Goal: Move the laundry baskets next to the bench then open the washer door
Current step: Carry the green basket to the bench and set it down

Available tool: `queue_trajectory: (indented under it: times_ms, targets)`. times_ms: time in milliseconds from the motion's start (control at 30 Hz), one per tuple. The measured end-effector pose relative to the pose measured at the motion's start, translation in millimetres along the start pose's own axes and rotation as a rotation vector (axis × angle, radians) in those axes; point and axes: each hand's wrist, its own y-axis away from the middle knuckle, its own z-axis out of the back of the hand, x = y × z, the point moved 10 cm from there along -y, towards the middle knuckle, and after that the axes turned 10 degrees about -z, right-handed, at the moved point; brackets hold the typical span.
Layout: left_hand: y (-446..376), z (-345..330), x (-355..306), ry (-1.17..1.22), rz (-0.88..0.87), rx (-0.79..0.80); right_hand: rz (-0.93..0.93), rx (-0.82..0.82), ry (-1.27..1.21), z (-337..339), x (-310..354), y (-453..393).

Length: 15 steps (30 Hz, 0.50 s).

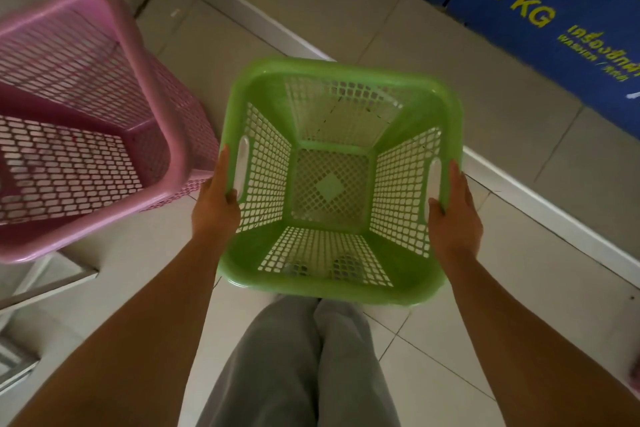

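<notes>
A green mesh laundry basket (242, 100) is held above the tiled floor in front of my legs, empty and seen from above. My left hand (214, 204) grips its left rim beside the handle slot. My right hand (455, 215) grips the right rim the same way. A pink mesh laundry basket (145, 55), also empty, stands to the left, its corner close to my left hand. A white bench edge (48, 284) shows below the pink basket at the left.
A blue panel marked "10 KG" (554, 24) runs along the upper right, the base of a washer. A white raised floor strip (540, 204) runs diagonally between it and me. Beige floor tiles (433, 350) lie around my grey trouser legs (298, 367).
</notes>
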Motion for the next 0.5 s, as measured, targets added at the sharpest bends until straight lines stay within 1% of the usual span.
queue_trajectory:
  times_ms: [67, 167, 233, 333, 433, 500]
  targets:
    - [8.8, -5.2, 5.4, -0.017, 0.018, 0.035, -0.005, 0.040, 0.027, -9.7, -5.4, 3.6]
    - [19.9, -6.7, 3.8, -0.022, 0.031, 0.054, 0.043, 0.070, 0.119, -17.9, -5.5, 12.4]
    - [23.8, -9.1, -0.3, -0.059, 0.032, 0.070, 0.072, 0.073, 0.186, -18.5, -3.2, 16.0]
    - [30.3, -10.4, -7.1, -0.112, 0.079, 0.083, 0.115, 0.084, 0.274, -17.5, 1.2, 24.0]
    - [38.5, -7.2, -14.2, -0.103, 0.117, 0.103, 0.178, 0.061, 0.341, -10.6, 9.7, 38.7]
    - [44.9, -3.4, -16.6, -0.083, 0.105, 0.113, 0.234, 0.049, 0.374, -8.2, 19.6, 50.2]
